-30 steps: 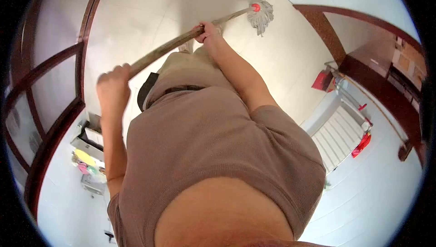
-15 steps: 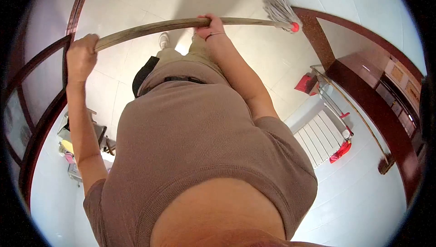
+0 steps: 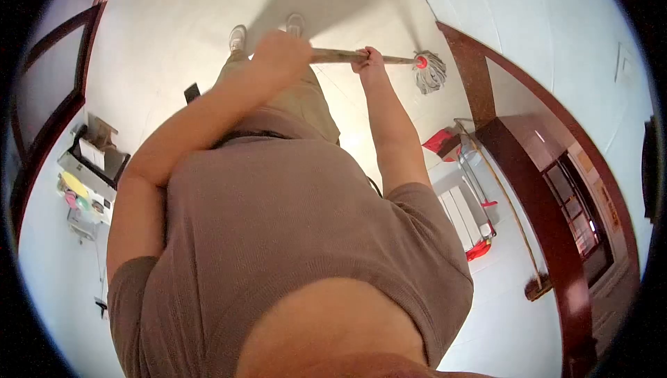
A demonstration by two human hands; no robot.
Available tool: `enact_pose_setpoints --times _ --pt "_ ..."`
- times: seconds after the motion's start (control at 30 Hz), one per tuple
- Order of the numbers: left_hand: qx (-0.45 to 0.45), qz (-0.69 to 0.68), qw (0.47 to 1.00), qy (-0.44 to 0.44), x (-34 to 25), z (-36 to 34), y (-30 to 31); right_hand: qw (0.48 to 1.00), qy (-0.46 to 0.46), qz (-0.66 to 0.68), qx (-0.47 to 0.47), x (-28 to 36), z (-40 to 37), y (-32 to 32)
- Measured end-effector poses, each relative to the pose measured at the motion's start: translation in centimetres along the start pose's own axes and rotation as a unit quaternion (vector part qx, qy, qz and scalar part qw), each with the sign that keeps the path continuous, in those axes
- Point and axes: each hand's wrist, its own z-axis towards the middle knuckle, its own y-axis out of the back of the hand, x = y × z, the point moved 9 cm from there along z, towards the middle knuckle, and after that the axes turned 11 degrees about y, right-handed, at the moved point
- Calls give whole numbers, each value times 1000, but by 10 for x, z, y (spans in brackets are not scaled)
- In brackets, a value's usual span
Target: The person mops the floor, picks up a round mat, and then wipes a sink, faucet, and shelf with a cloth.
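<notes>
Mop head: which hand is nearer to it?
Right: the right hand grips the handle closer to the mop head; the left hand is farther back along it.

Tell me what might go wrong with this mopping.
The mop head might bump the brown doorway edge close by. A wide swing could knock over the broom beside that doorway. With the left hand reaching across the body, control of the handle may suffer.

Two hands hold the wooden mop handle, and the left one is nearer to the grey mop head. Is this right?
Not quite: the head view shows the right hand nearer to the grey mop head, not the left hand.
</notes>
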Motion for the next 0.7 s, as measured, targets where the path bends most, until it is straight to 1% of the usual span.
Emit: enact_pose_setpoints --times 0.03,0.07,0.1,0.13,0.2,0.23,0.27,0.3,0.37,0.4,0.43,0.47,0.5,0.53,0.6,0.63,0.7 --pt "4 -3 1000 4 14 -9 3 1000 6 -10 -12 -8 0 -8" --pt "-15 -5 1000 -12 25 -21 18 998 -57 22 31 -23 3 -23" --pt "-34 -7 999 -28 34 -31 30 992 -97 70 31 -37 11 -32" --pt "-33 -9 999 -26 45 -39 30 994 -90 59 25 -44 13 -42" --pt "-26 9 997 77 84 -52 30 995 -86 39 24 -50 18 -64" --pt "-26 6 996 85 91 -62 36 995 -78 -13 53 -52 22 -76" --pt "-19 11 994 111 101 -73 43 992 -71 -64 84 -54 23 -89" --pt "-13 17 990 138 113 -83 45 991 -74 -71 91 -59 20 -102" --pt "-19 32 988 149 135 -96 39 998 -10 -37 41 -56 18 -121" --pt "-51 38 987 148 147 -100 42 990 3 -123 74 -58 17 -130" --pt "-82 42 985 147 158 -105 43 989 4 -129 78 -59 23 -132" --pt "-147 34 980 131 174 -114 52 977 -73 -119 160 -74 24 -149" --pt "-188 48 971 141 200 -122 52 953 -151 -109 240 -93 19 -167" --pt "-252 11 963 89 219 -137 64 951 -152 -117 243 -106 6 -177" --pt "-306 -12 946 106 264 -169 73 988 -23 -71 134 -123 -41 -183" --pt "-301 -7 943 140 287 -183 68 987 -21 -81 139 -137 -65 -189" --pt "-296 15 936 192 329 -214 53 985 -116 86 96 -181 -113 -200"
